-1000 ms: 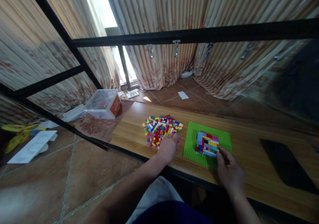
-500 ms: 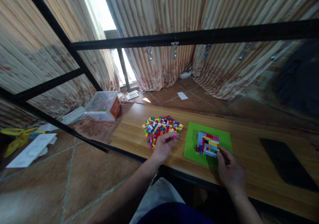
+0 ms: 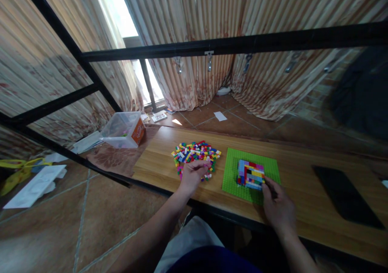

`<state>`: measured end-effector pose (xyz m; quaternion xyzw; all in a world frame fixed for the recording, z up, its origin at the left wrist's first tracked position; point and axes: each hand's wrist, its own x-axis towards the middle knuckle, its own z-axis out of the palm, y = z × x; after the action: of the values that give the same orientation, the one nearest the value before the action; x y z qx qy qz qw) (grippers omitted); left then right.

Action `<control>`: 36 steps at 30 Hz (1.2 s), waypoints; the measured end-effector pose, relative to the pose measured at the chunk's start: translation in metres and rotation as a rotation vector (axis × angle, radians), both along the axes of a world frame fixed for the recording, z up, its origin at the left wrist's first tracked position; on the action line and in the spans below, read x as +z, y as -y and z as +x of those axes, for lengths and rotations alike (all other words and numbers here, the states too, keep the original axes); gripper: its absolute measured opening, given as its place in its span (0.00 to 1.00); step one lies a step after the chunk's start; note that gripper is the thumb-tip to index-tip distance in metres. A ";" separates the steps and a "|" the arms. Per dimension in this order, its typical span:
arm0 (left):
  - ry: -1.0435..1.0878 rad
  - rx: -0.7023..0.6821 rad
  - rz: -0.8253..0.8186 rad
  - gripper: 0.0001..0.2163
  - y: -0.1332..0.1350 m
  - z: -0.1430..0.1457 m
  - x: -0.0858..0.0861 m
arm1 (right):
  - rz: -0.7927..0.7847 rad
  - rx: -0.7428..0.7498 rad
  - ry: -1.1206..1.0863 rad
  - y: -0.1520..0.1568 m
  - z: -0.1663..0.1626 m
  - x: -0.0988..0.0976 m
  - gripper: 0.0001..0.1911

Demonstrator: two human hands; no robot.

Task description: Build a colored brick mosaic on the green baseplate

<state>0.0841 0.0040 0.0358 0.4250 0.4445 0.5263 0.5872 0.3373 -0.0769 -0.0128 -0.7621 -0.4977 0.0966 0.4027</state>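
Observation:
A loose pile of small, mixed-colour toy building bricks (image 3: 194, 151) lies on the wooden table. Over its near right side is my left hand (image 3: 192, 176), thumb and forefinger pinched around what looks like a small pink brick (image 3: 207, 164). To the right, a green baseplate (image 3: 232, 164) carries a low rectangular build of multicoloured bricks (image 3: 251, 175). My right hand (image 3: 279, 206) grips the near right corner of this build, its fingers curled and partly hidden from view.
The narrow wooden table (image 3: 151, 159) also bears a dark flat slab (image 3: 345, 196) at the right. A clear plastic bin (image 3: 123, 131) with an orange label stands beyond its left end. A black metal frame (image 3: 224, 46) crosses in front of the curtains (image 3: 194, 14).
My left hand has moved slightly left and away from me, over the pile, still pinched. The right hand stays at the corner of the build. The whole view has shifted slightly.

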 end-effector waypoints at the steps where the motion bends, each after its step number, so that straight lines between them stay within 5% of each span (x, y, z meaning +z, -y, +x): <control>1: -0.048 0.011 0.018 0.09 -0.003 -0.001 -0.002 | 0.002 0.000 0.005 0.000 0.000 0.000 0.26; 8: -0.707 -0.040 0.292 0.09 -0.031 -0.009 -0.014 | 0.007 0.000 0.002 0.000 0.000 -0.002 0.26; 13: -0.908 -0.054 0.387 0.10 -0.044 -0.008 -0.013 | 0.019 0.000 0.004 -0.001 0.000 -0.002 0.26; 20: -0.771 -0.059 0.409 0.11 -0.033 0.001 0.002 | 0.032 0.013 0.003 -0.001 -0.001 -0.001 0.26; 24: -0.589 -0.178 0.377 0.09 -0.014 0.026 0.002 | 0.048 0.022 -0.006 -0.002 -0.003 0.001 0.25; 28: -0.493 -0.280 0.331 0.07 0.001 0.055 -0.006 | 0.063 0.012 -0.023 -0.002 -0.005 0.004 0.24; 36: -0.383 -0.171 0.256 0.04 0.002 0.086 -0.032 | 0.085 0.025 -0.042 -0.003 -0.005 0.005 0.24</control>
<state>0.1700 0.0019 0.0035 0.6240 0.4398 0.4365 0.4761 0.3320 -0.0738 -0.0082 -0.7357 -0.5021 0.0964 0.4442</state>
